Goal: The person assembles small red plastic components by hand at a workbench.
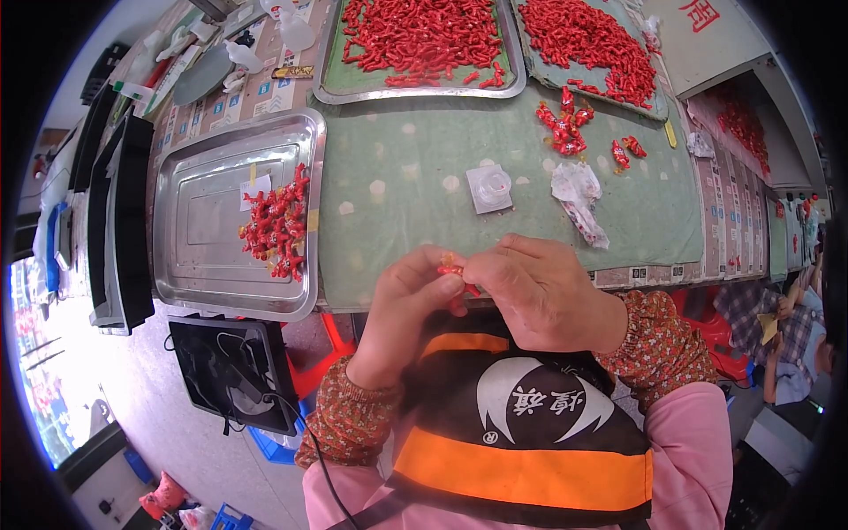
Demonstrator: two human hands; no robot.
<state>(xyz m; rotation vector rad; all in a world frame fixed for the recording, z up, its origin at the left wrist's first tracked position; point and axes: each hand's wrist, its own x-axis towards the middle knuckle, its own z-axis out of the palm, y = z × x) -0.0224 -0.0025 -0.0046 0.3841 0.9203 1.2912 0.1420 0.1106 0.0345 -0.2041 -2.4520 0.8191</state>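
Close to my body, over the near edge of the table, my left hand [408, 305] pinches a small red figurine [456, 270] with a yellowish-gold tip between thumb and fingers. My right hand [546, 296] closes on the same figurine from the other side, its fingers covering much of it. Just beyond the hands lie a small clear round dish on a white square [490, 189] and a crumpled, stained white cloth [579, 196]. Farther back rests a cluster of red figurines with gold parts [564, 122], with a few loose ones [621, 155] beside it.
At left, a metal tray [199, 225] holds a pile of similar red figurines [276, 221]. Two trays heaped with small red pieces [420, 40] [601, 49] stand at the back. White plastic bottles [296, 31] are at the far left. A green mat [389, 168] covers the table.
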